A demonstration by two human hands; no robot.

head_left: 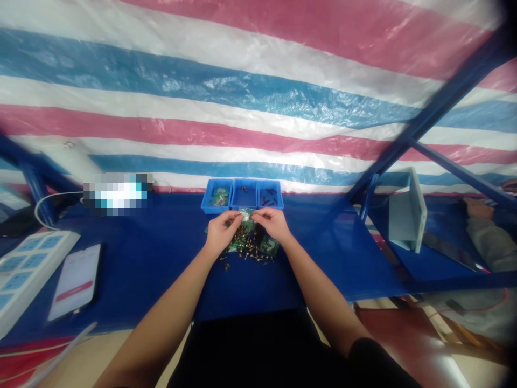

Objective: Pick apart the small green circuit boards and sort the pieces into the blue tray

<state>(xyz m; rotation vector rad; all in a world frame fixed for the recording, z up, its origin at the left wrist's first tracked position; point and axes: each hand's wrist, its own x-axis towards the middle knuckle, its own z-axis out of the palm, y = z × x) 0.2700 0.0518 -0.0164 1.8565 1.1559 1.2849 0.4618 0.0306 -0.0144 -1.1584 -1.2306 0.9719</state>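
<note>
Between my left hand (221, 231) and my right hand (274, 223) is a small clear-and-green plastic bag (246, 213). Both hands pinch its upper part with thumb and fingers, one at each side. Under and in front of the hands lies a pile of small brass-coloured screws (252, 250), some scattered loose toward me. More green plastic bags (270, 246) lie among them, partly covered by my right hand. Just behind the hands stand three joined blue bins: the left bin (205, 203) holds similar bags, the middle bin (244, 200) a few small pieces, the right bin (278, 189) dark screw-like parts.
On the left lie a phone (76, 280) with a lit screen and a white power strip (36, 256). Blue frame bars (404, 143) rise on the right. Beyond them are a grey-white bin (407, 213) and another person's sleeve (490, 242). Striped sheeting (242, 126) hangs behind.
</note>
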